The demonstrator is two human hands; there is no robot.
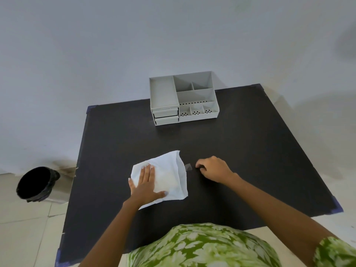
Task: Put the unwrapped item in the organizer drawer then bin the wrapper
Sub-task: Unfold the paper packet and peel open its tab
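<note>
A white paper wrapper (171, 174) lies flat on the black table (240, 151), near its front middle. My left hand (146, 184) rests flat on its left part, fingers spread. A small grey piece (188, 167) sticks out at the wrapper's right edge. Just right of it my right hand (212, 169) rests on the table with fingers curled; I cannot tell whether it holds anything. The grey organizer (183, 97) stands at the table's far edge, its two small drawers (166, 116) at the lower left, both closed.
A bin with a black liner (36, 184) stands on the tiled floor left of the table, its mouth open. The wall rises right behind the organizer. Blue tape marks the table corners.
</note>
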